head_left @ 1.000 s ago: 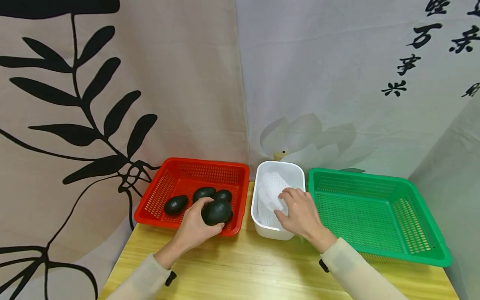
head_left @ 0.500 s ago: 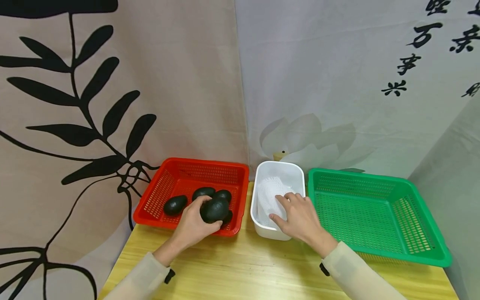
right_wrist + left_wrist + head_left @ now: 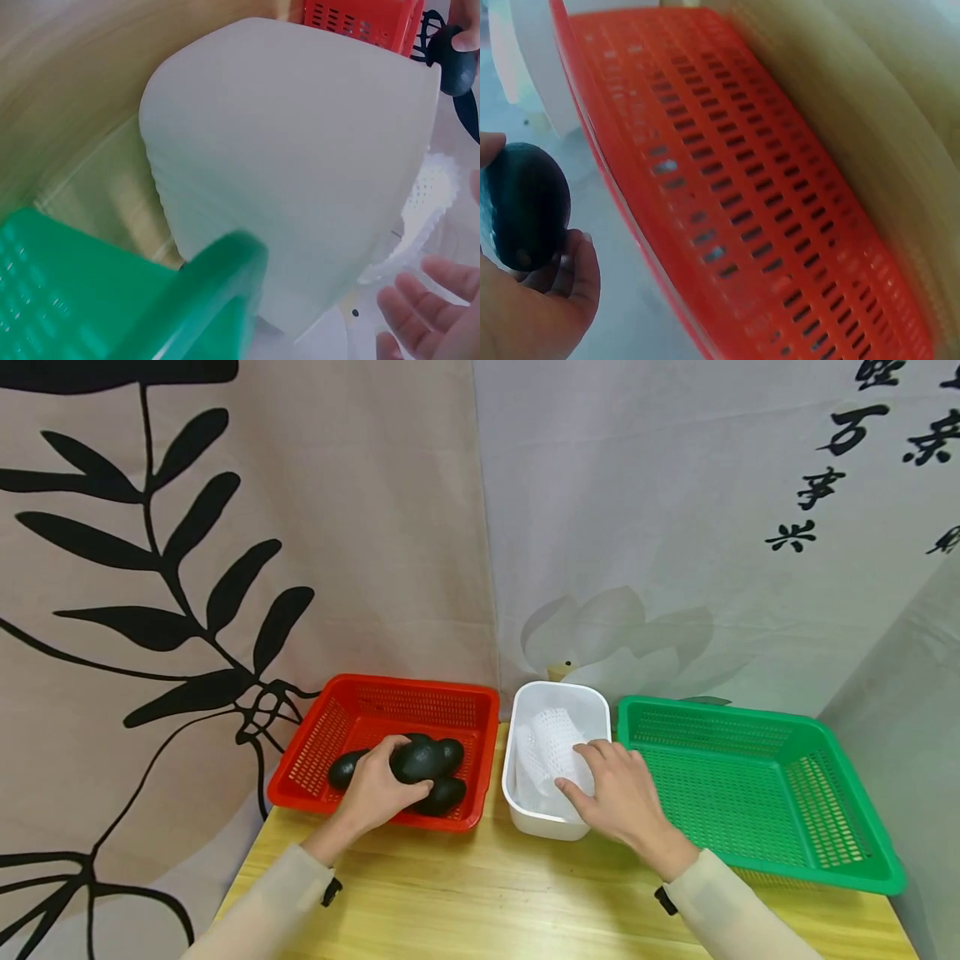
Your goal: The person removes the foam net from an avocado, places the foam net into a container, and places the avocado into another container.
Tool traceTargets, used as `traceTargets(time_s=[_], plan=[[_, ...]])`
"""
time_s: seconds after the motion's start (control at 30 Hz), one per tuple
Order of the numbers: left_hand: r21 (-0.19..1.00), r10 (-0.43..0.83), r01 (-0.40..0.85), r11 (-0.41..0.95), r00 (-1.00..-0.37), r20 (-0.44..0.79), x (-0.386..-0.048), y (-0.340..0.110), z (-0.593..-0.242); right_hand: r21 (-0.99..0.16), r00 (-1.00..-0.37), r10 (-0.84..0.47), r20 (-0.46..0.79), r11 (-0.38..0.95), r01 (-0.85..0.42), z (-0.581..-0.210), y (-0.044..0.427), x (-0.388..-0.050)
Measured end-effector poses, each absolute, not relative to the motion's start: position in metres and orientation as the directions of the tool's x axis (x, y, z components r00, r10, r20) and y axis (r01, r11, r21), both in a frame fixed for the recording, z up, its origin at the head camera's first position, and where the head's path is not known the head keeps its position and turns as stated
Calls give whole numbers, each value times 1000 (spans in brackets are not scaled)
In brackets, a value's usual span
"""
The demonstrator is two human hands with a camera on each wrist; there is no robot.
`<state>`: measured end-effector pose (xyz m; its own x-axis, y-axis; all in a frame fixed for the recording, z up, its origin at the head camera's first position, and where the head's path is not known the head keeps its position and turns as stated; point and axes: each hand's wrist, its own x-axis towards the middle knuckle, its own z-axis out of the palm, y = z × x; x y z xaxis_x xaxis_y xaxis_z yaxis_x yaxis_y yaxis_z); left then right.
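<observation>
My left hand (image 3: 375, 789) grips a dark green avocado (image 3: 417, 762) between thumb and fingers, over the red basket (image 3: 405, 685). Close up, in the left wrist view, the avocado (image 3: 529, 202) shows above the basket's rim. Several more avocados lie in that basket, one (image 3: 441, 797) at the front and others partly behind the held one. White foam netting (image 3: 553, 743) sits in the white bin (image 3: 547, 828); how many pieces cannot be told. My right hand (image 3: 622, 793) hovers over it, thumb and fingers spread. In the right wrist view the fingers (image 3: 411, 304) look apart from the netting (image 3: 424, 199).
To the right of the white bin stands a green perforated basket (image 3: 712, 785). All three containers stand side by side on a wooden table (image 3: 487, 893). A printed cloth (image 3: 375, 527) hangs close behind them.
My left hand has moved slightly left and up with the avocado, uncovering more of the front one. The right hand has shifted about over the bin, ending slightly right, and the netting's shape has changed.
</observation>
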<state>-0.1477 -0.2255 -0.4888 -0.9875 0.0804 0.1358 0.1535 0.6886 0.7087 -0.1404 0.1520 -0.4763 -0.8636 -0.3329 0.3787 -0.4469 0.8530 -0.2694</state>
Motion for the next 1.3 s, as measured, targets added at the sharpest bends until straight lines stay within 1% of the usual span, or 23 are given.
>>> traceTargets(time_s=[0.2, 0.33, 0.5, 0.73, 0.97, 1.3], plan=[[677, 42, 127, 725, -989, 140, -169, -240, -492, -286, -863, -314, 396, 851, -441, -476, 164, -139], [659, 34, 106, 745, -992, 121, -181, -250, -494, -306, -870, -299, 392, 849, -430, -475, 171, -137], [646, 12, 62, 761, -997, 81, -196, -262, -494, -331, -871, -276, 406, 844, -421, -474, 184, -131], [587, -23, -7, 809, -1000, 20, -216, -278, -500, -334, -840, -247, 483, 835, -437, -478, 210, -122], [541, -37, -49, 839, -999, -33, -233, -289, -505, -363, -856, -207, 474, 840, -404, -476, 225, -109], [453, -62, -109, 885, -991, -118, -248, -296, -517, -350, -842, -186, 506, 848, -398, -483, 244, -94]])
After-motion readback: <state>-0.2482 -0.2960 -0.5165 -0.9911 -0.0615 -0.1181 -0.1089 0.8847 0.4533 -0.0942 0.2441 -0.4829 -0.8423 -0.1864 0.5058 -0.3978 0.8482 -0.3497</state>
